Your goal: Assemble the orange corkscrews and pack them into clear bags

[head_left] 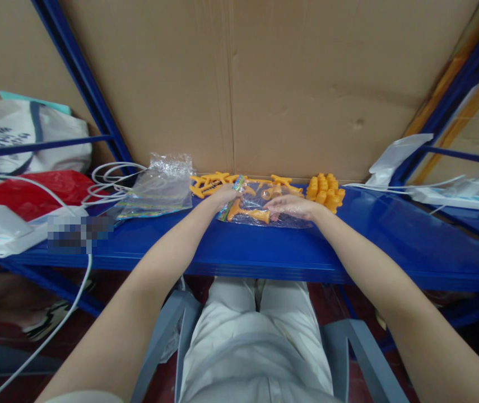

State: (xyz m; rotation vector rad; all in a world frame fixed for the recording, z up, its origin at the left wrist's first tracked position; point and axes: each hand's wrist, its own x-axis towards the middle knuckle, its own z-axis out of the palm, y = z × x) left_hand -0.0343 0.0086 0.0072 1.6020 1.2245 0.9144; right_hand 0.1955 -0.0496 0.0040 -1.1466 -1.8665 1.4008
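Observation:
A clear plastic bag (293, 222) with a colourful printed header lies on the blue table. My left hand (227, 196) is closed on the bag's header end, at its left side. In or on the bag is a yellow T-shaped plastic piece (247, 214) with a flared end; the film makes it hard to tell which. My right hand (293, 207) comes in from the right, its fingers closed at the flared end of that piece. Just behind the hands lie more yellow plastic parts (209, 182), partly hidden by my left hand.
Several yellow cup-like pieces (325, 190) are grouped to the right. Flat clear bags (159, 187) are stacked on the left, beside white cables (107, 182) and a white power strip (33, 229). Behind stands a cardboard wall (264, 84); blue frame posts (83, 73) rise at both sides.

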